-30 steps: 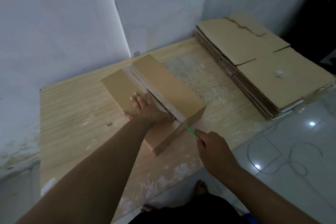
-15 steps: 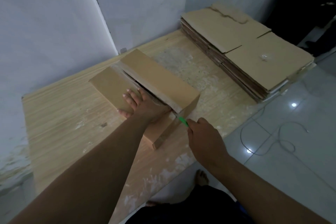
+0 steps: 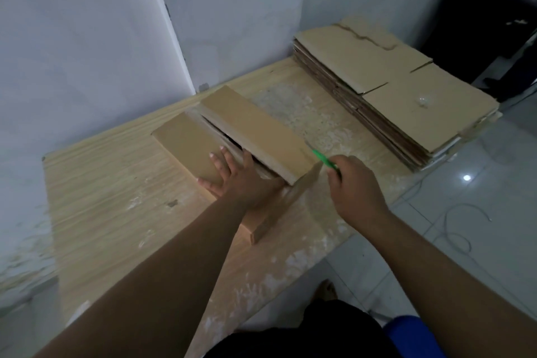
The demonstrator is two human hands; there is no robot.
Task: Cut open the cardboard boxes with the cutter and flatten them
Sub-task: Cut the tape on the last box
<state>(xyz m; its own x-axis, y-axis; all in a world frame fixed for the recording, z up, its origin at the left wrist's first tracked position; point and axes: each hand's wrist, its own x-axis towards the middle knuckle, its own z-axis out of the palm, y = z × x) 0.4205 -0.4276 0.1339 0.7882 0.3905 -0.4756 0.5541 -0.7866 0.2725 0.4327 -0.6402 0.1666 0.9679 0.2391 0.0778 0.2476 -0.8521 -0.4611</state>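
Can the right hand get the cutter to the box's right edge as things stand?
Likely yes. The right hand holds the cutter close beside the box with nothing between; the left hand presses the other flap, clear of that edge.

illumination was dim and cool, with low contrast throughout. a small glare spot on the glossy floor tiles (image 3: pixel 467 177) indicated an overhead source. shadows beside the cardboard box (image 3: pixel 252 136) were soft and faint. the forearms (image 3: pixel 174 270) at the lower edge were underexposed. wide-angle distortion bowed the wall edge (image 3: pixel 174 38); fine detail was slightly soft.
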